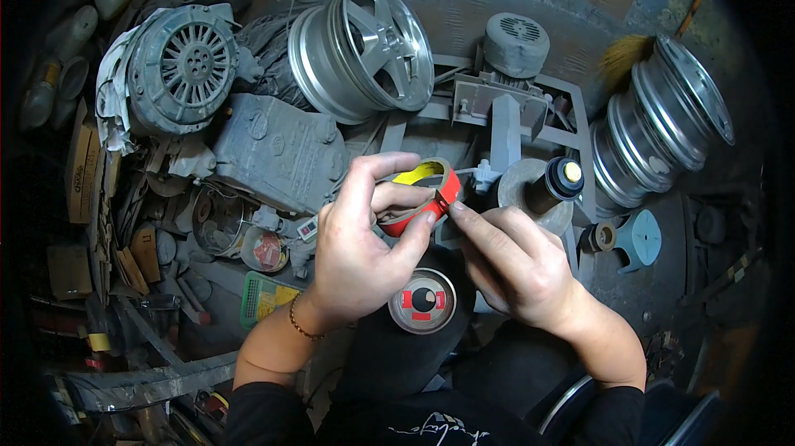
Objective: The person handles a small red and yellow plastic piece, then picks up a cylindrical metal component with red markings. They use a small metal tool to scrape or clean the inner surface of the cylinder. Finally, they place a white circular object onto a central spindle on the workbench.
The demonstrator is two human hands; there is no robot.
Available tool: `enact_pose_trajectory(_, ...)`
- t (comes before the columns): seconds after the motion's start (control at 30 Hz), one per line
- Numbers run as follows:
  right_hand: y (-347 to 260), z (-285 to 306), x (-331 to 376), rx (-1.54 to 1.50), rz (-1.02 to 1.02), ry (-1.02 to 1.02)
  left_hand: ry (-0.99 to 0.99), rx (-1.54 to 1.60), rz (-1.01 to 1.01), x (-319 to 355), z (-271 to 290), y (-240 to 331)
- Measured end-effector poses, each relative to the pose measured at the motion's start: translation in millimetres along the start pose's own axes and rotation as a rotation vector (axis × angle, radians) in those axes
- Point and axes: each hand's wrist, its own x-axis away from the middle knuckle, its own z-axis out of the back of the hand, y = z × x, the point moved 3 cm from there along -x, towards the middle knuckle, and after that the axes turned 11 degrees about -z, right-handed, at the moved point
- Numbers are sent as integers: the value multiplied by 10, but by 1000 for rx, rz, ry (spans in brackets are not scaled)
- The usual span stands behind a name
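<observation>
My left hand (360, 243) holds a roll of red tape (431, 193) with a yellowish inner core, fingers curled around its rim. My right hand (513, 260) comes in from the right, its fingertips touching the roll's right edge as if pinching at the tape end. Below the hands, on my dark-trousered lap, lies a round disc (423, 300) with a red-and-grey label and a black centre hole. A black spray can (555, 183) with a yellow top stands just right of the roll.
A silver alloy wheel (364, 48) leans at the back centre, more stacked rims (662, 127) at right. A grey electric motor (184, 65), a dusty grey casing (277, 152), a grey machine frame (513, 106) and cluttered small parts (248, 239) fill the left.
</observation>
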Motion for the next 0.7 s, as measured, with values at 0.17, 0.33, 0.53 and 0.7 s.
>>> enact_pose_trajectory(0.17,11,-3,9,2,-9,-19,8,32,55,-1,-2,3)
enact_pose_trajectory(0.33,9,-3,13,-7,-13,-20,50,32,28,-6,10,-48)
enact_pose_trajectory(0.53,8,5,12,-7,-16,-33,60,68,27,-27,26,-56)
enact_pose_trajectory(0.7,12,3,17,-7,-13,-44,66,113,55,-28,34,-49)
